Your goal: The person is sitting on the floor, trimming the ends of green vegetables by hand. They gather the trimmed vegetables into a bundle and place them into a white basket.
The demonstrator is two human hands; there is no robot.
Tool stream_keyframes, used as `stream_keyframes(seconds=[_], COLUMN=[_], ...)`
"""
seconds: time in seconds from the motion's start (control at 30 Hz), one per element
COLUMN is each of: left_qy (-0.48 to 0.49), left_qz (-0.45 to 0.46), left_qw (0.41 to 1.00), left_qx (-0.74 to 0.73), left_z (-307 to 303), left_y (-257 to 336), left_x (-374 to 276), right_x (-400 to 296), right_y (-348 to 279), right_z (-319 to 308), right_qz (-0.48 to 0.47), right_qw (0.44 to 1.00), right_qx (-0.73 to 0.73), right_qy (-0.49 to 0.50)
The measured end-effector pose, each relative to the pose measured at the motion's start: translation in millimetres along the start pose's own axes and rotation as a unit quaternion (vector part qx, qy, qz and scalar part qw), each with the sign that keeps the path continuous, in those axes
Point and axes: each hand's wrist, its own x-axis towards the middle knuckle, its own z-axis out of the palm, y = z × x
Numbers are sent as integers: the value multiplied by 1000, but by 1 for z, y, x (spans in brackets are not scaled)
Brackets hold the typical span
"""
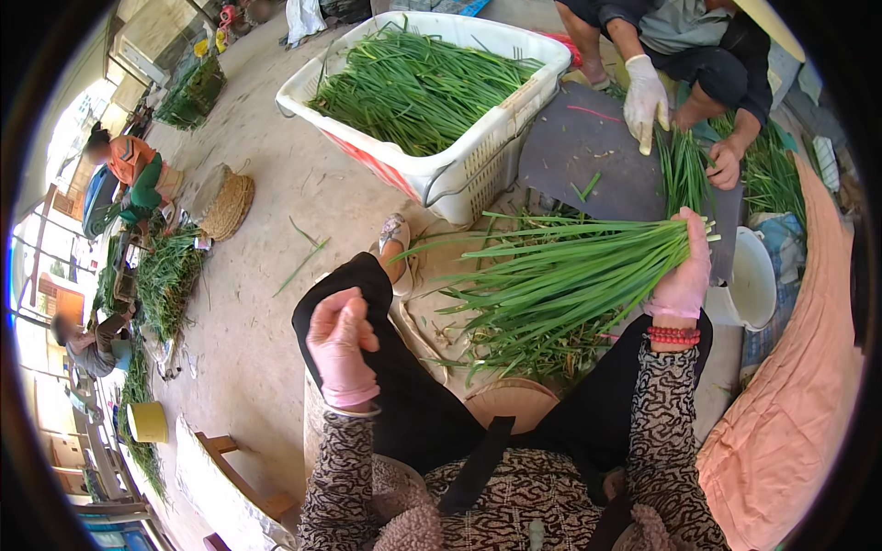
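My right hand [685, 268], in a thin pink glove, grips a bunch of long green leaves, likely garlic chives [586, 268], by the pale cut ends. The leaf tips fan out to the left above my lap. My left hand [342, 348], gloved the same way, is raised over my left knee with its fingers curled in; I see nothing in it. Loose leaves and trimmings [544, 351] lie on the ground between my legs. Just beyond the bunch is a dark board [565, 158] bearing a few leaf scraps and a red strand.
A white plastic crate [475, 155] full of chives stands ahead. Across the board, a co-worker's gloved hand [646, 100] and bare hand [727, 162] are at another bunch [682, 169]. A white bucket [751, 282] and peach cloth [772, 413] lie right. Two people sit far left.
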Motion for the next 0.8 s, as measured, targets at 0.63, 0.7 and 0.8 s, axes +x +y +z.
stream_keyframes(seconds=[0.63,0.7,0.8], left_qy=[-242,-224,-152], left_qz=[114,-46,-99], left_qw=[925,969,983], left_qx=[271,94,-8], left_z=[55,55,52], left_y=[-23,-18,-12], left_x=[-27,-28,-22], right_x=[-10,-11,-2], right_y=[4,5,6], right_z=[9,9,1], right_qz=[25,22,29], right_qw=[1000,1000,1000], right_qx=[-1,0,6], right_qy=[3,-4,-1])
